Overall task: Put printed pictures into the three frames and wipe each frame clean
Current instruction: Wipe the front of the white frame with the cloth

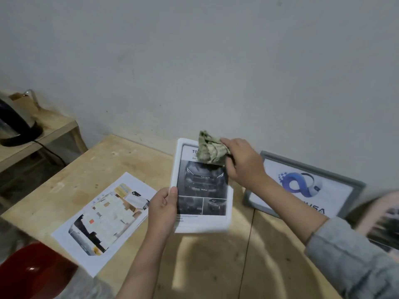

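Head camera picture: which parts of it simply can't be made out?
- White frame: its heading is hidden by the cloth in the right hand; the small text at the bottom is too small to read. The left hand covers its left edge.
- Grey frame: the lower wording is cut off by the right forearm.
- Object at the right edge: blurred and cropped.
- Kettle: cropped by the left edge.

We count three frames: a white frame (201, 184) at centre, a grey frame (306, 184) at right, a blurred frame (380, 221) at the far right edge. One loose print (103, 221), one cloth (210, 151), one kettle (15, 124), two hands.
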The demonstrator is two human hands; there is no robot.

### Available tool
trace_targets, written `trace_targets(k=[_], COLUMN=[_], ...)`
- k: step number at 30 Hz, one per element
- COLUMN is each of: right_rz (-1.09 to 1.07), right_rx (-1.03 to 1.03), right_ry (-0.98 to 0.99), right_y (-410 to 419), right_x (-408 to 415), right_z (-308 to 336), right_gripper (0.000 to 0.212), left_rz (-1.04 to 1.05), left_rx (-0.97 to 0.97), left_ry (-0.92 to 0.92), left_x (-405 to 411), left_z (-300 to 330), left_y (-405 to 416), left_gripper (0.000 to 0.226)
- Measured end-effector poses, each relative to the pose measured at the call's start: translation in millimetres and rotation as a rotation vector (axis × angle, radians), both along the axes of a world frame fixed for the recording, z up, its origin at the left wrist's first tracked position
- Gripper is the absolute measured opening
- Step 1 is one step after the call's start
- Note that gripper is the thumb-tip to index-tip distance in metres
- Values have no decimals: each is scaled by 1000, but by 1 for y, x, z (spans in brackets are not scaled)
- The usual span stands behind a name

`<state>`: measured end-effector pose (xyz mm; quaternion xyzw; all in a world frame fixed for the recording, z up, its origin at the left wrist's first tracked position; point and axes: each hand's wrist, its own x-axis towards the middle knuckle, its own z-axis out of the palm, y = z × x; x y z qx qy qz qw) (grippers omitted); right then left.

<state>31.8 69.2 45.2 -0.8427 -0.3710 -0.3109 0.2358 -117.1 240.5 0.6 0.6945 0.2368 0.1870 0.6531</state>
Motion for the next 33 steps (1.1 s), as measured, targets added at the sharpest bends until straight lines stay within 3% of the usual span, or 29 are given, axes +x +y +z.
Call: trace_targets(k=[3,8,19,27,33], right_rz=[4,-93,-26,-1,146], right_rx=[-173,-206,-232,-165,-109], right_ry=[-130,-73,84,534,890], right_y=[-26,-59,-115,-131,-150], right_x=[-12,-37,-113,-157,-148], right_z=[-4,-16,-54,-66,-8], right_gripper=[47,67,55,53,35], left_rz=[-7,5,-4,-11,-63], left_rx=[-47,-127,-141,-55,-25], left_ry=[-52,-124,-95,-90,-92], left_x=[-4,-3,-1,-2,-12], left_z=[15,27,23,21,20], left_y=[-29,-51,-89,-93,-99], left_gripper=[29,30,30,30,29])
